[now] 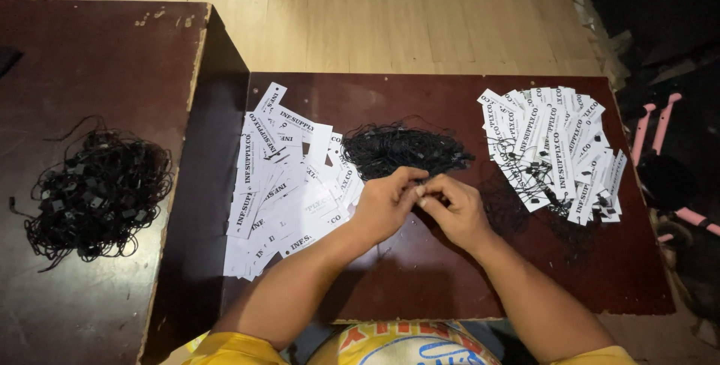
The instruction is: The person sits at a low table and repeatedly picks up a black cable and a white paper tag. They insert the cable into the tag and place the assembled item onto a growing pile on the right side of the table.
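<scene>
Dark table (pixel 420 290): black strings (pixel 401 148) just beyond hands (pixel 424 201).

head cam, looking steeply down, close over low table (pixel 450 290)

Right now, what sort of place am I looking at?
Probably a small home or workshop bench for stringing garment tags: a low dark table on a wooden floor, piles of white paper tags, and bundles of black string loops.
</scene>
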